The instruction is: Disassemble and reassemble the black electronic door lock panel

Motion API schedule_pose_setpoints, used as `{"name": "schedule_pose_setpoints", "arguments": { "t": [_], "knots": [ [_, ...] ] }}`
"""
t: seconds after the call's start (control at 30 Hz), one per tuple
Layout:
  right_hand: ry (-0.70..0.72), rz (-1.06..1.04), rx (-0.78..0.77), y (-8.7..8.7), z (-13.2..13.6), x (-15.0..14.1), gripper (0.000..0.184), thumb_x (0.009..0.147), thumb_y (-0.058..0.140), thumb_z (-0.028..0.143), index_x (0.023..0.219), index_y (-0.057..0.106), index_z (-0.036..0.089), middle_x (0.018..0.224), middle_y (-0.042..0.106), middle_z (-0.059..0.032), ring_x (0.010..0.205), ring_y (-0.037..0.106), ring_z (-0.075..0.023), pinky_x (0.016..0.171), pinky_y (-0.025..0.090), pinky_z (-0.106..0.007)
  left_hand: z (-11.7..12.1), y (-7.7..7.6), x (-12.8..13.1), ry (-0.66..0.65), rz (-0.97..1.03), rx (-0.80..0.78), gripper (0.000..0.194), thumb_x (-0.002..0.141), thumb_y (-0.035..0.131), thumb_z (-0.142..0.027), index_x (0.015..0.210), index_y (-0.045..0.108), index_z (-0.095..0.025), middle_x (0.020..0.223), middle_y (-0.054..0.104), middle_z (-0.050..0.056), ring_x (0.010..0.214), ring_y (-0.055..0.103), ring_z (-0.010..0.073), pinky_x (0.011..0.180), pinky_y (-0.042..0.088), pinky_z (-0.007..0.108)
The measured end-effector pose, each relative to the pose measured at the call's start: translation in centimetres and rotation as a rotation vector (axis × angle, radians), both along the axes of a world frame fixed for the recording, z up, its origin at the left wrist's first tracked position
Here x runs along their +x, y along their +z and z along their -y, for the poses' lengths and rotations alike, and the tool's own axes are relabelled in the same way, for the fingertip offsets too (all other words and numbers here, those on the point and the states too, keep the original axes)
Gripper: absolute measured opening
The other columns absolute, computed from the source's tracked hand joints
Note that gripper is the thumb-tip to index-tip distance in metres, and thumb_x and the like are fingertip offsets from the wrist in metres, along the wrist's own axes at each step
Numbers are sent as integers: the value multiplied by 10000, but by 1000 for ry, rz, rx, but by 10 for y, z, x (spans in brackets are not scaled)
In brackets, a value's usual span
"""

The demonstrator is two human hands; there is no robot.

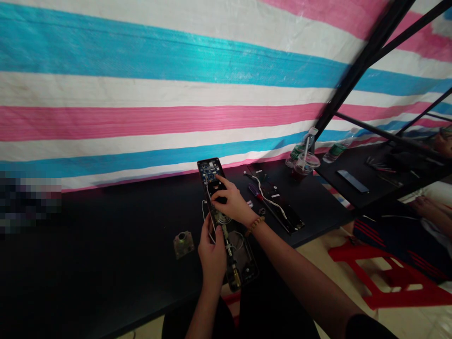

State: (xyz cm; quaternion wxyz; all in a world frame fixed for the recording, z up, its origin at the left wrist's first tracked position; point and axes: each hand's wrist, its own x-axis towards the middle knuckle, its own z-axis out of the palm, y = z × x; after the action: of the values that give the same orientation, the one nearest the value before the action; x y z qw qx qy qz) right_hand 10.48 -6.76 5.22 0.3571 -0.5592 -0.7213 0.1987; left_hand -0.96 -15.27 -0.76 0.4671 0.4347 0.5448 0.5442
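A long, opened black electronic device lies across the table's front edge. It shows a blue circuit board at its far end, with thin white wires and a brass-coloured cylinder near me. My left hand is closed round the device's left side, by its middle. Over the device's middle is my right hand, its index finger reaching toward the circuit board. Thumb and other fingers are pinched together by a white wire; what they grip is too small to make out. Left of the device sits a small, clear square part.
Right of the device, a screwdriver and a white cable lie on a long black panel. Behind them stand a plastic cup and bottles. A neighbouring table holds a phone; a person sits there, near a red stool.
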Motion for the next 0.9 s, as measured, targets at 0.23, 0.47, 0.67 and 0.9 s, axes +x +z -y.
{"name": "schedule_pose_setpoints", "arguments": {
  "t": [0.23,0.47,0.67,0.9],
  "knots": [
    [34,98,-3,1,-1,1,99,815,672,179,857,736,242,1600,308,-64,1423,361,-307,1090,337,-557,0,3,0,3,-12,13,471,920,536,-350,1368,540,-206,1348,619,101,1257,576,237,1087,438,373],
    [9,160,-2,2,5,-4,91,832,656,200,902,700,238,1617,260,-69,1427,340,-295,1048,372,-535,0,-3,-1,6,-45,39,483,925,529,-375,1377,538,-204,1342,624,109,1242,585,244,1084,437,397],
    [-38,187,1,-2,10,-8,85,845,638,199,911,674,240,1616,262,-60,1397,359,-296,1048,372,-523,0,-7,-1,5,-105,40,497,932,520,-392,1390,525,-200,1360,615,110,1264,570,244,1090,429,388],
    [-99,190,118,7,10,-9,384,856,632,205,1236,606,251,1577,335,-92,1424,298,-299,1068,336,-515,2,3,1,15,-110,145,531,954,496,-371,1454,437,-200,1475,513,113,1365,478,222,1143,370,370]
  ]
}}
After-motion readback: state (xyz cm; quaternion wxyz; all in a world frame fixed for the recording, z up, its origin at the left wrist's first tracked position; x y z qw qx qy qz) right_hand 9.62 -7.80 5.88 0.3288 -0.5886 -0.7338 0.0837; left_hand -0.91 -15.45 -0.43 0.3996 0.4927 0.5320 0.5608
